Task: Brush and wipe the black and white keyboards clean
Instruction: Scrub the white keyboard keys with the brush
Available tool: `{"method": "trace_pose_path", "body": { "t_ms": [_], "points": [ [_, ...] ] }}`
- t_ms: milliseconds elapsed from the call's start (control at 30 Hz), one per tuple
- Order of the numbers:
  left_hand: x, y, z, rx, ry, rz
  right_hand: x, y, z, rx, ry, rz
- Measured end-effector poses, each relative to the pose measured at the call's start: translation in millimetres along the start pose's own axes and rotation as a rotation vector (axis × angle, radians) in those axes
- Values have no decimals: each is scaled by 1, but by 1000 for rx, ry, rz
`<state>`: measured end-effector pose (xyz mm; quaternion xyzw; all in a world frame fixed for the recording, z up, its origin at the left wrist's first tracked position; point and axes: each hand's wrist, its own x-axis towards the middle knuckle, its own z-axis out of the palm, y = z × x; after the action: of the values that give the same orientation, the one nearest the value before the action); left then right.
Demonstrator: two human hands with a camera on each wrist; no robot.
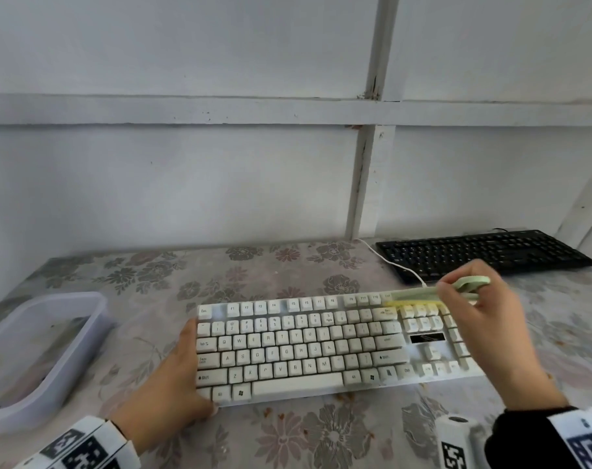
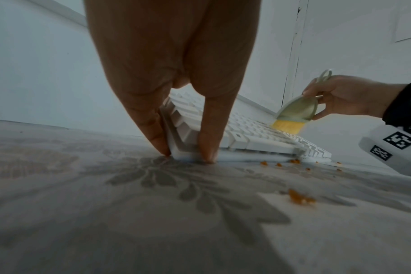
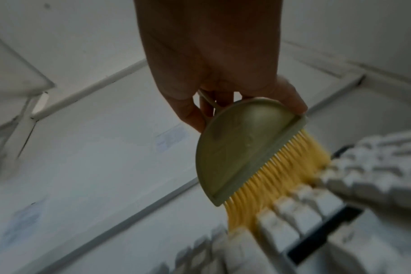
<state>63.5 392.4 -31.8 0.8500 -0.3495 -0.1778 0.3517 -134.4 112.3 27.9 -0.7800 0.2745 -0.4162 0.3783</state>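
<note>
We have the white keyboard (image 1: pixel 321 346) lying flat on the flowered tabletop (image 1: pixel 287 275) between our two hands; our left hand (image 1: pixel 172 377) braces its near left corner, fingers (image 2: pixel 153 118) straight and pressed against the edge with tips on the cloth; our right hand (image 1: pixel 490 319) pinches the pale green brush (image 3: pixel 244 148) by its handle, yellow bristles (image 3: pixel 277 176) down on the keys at the far right. Beyond the right hand lies the black keyboard (image 1: pixel 484 252), apart; orange crumbs (image 2: pixel 300 197) dot the cloth near the left hand, a clear plastic tub (image 1: pixel 44 346) further left of it.
</note>
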Motion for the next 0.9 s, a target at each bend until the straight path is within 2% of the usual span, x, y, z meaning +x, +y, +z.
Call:
{"method": "trace_pose_path", "body": {
  "t_ms": [100, 167, 233, 300, 500, 567, 633, 733, 900],
  "points": [
    [0, -2, 0, 2, -1, -10, 3, -1, -7, 146, 51, 28],
    [0, -2, 0, -2, -7, -2, 0, -3, -2, 275, -37, 50],
    [-1, 0, 0, 8, -9, 4, -1, 2, 4, 266, -129, 57],
    [0, 2, 0, 19, -9, 4, 1, 11, 3, 209, -148, 55],
    [-1, 1, -1, 42, -5, -1, 15, 25, -28, 59, -13, 12],
    [-1, 0, 0, 44, -4, -5, 19, 25, -32, 107, 50, -8],
    [-1, 0, 0, 36, -6, -16, 21, 25, -32, 219, 38, 11],
    [-1, -1, 0, 51, -11, -17, 26, 37, -32, 225, -17, 58],
    [-1, 1, 0, 44, -5, -3, 43, 62, -60, -2, 101, 71]
  ]
}}
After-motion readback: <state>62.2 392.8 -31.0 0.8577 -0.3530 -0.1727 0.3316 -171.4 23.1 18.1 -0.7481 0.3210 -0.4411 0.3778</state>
